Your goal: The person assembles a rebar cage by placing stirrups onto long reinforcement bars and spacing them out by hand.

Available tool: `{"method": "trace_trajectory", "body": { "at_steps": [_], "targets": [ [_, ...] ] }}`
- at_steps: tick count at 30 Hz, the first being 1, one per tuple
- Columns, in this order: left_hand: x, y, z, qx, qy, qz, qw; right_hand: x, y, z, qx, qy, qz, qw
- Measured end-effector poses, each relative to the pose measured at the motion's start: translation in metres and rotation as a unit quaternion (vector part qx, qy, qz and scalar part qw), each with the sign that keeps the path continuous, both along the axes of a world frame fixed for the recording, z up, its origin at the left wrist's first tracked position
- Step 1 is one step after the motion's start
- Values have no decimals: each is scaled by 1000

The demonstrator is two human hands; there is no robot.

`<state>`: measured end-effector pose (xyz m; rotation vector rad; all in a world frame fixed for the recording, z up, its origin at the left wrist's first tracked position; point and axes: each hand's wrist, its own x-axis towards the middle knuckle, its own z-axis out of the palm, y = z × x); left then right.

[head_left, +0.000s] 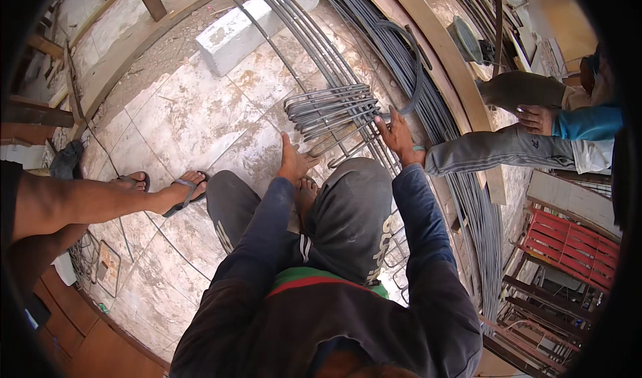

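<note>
Squatting in grey trousers (351, 207) on a pale tiled floor (174, 117), close behind a row of bent steel hoops (331, 104). Holding the left hand (294, 162) just beside the near left corner of the hoops, with thumb raised and fingers spread well apart, palm turned toward the hoops. Cannot tell whether touching the lowest hoop with those fingertips. Holding the right hand (399, 136) at the right end of the hoops, with thumb and forefinger parted and the remaining fingers partly hidden; cannot tell whether touching the hoop ends. Wearing a greenish band (418, 148) on the right wrist.

Crossed by the hoops: several long bars (301, 30), running both beyond and nearer than the hoops. Cannot tell whether ringed by the hoops or only lying under them. Beyond the hoops and to their left, set on the floor: a white block (261, 24). To the right of the hoops, lying lengthwise: a thick bundle of dark rods (438, 120), with a bent cable (419, 77) over it and a plank (447, 50) farther right. Well to the right of the hoops: a co-worker's hand (537, 119), resting by a bent leg (495, 156). Well to the left of the hoops: another person's sandalled foot (187, 191).
</note>
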<state>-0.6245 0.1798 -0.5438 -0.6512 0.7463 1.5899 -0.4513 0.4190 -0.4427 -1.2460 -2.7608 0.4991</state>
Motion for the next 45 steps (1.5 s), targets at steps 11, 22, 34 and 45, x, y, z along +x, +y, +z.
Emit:
{"method": "trace_trajectory", "body": {
  "at_steps": [11,22,34,45],
  "targets": [
    [-50,54,55,-69,220,-26,973,-115,22,-49,0,23,-187,982],
    [-191,100,39,-143,238,-9,961,-252,82,-26,-159,59,-192,967],
    [-185,98,26,-95,299,4,949,-233,107,-50,-297,117,-36,947],
    [-124,90,19,-145,231,21,962,-148,72,-53,-210,153,-96,961]
  ]
}}
